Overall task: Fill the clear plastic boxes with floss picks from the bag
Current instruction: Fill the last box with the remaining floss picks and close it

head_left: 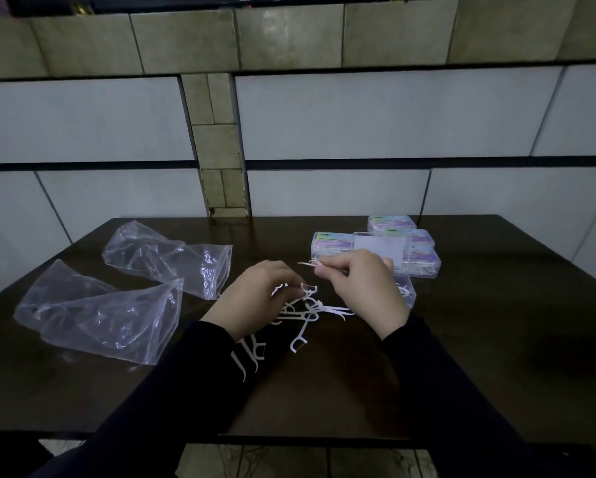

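Loose floss picks (303, 315) lie tangled at frame centre on the dark table (462, 339) — light, thin, springy plastic, likely to snag; best pinched by the handle. Left hand (255, 301) fingers curl into the pile; right hand (362, 288) pinches several picks, with an open clear box (407, 291) partly hidden behind it — stacked boxes (417, 250) beyond, empty bags (110, 312) at left.

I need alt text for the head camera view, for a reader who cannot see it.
A person's left hand and right hand each hold white floss picks above a loose pile on a dark table. Two crumpled clear plastic bags lie to the left; clear plastic boxes sit behind the right hand.
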`<move>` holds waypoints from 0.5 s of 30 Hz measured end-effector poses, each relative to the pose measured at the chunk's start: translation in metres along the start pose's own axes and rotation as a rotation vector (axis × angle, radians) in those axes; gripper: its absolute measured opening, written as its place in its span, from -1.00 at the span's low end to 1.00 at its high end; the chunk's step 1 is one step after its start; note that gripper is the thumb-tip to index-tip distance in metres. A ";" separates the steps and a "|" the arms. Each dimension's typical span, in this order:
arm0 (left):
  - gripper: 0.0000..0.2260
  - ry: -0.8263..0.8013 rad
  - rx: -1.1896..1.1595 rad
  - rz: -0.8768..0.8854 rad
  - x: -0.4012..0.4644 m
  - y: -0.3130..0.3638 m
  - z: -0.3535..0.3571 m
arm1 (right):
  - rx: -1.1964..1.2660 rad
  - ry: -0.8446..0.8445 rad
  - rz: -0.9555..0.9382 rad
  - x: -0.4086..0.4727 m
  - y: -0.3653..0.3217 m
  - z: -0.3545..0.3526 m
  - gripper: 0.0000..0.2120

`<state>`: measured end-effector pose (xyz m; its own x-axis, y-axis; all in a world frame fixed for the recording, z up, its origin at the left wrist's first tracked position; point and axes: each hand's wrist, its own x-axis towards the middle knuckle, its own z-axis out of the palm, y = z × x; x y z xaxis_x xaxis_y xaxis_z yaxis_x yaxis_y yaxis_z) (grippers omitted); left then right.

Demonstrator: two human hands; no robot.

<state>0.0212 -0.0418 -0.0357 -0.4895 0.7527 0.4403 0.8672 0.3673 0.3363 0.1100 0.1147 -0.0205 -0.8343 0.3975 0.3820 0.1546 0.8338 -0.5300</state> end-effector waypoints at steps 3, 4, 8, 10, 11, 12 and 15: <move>-0.91 0.095 -0.067 -0.020 0.003 0.002 0.003 | 0.156 0.028 0.056 0.004 0.008 -0.008 -0.80; -0.91 0.125 -0.085 -0.033 0.005 0.003 0.005 | 0.200 0.033 0.064 0.006 0.012 -0.010 -0.83; -0.91 0.217 -0.121 -0.091 0.017 0.012 0.012 | 0.296 0.021 0.081 0.015 0.032 -0.016 -0.85; -0.90 0.228 -0.133 -0.097 0.025 0.020 0.018 | 0.362 0.030 0.090 0.016 0.042 -0.022 -0.84; -0.90 0.229 -0.127 -0.094 0.028 0.023 0.022 | 0.391 0.028 0.093 0.016 0.046 -0.026 -0.84; -0.90 0.231 -0.125 -0.084 0.032 0.028 0.025 | 0.411 0.028 0.094 0.015 0.050 -0.030 -0.85; -0.94 0.283 -0.194 -0.051 0.045 0.040 0.034 | 0.479 0.056 0.067 0.016 0.060 -0.040 -0.86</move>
<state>0.0367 0.0253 -0.0305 -0.5616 0.5442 0.6232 0.8205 0.2695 0.5041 0.1269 0.1865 -0.0162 -0.7992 0.4750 0.3682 -0.0651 0.5406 -0.8388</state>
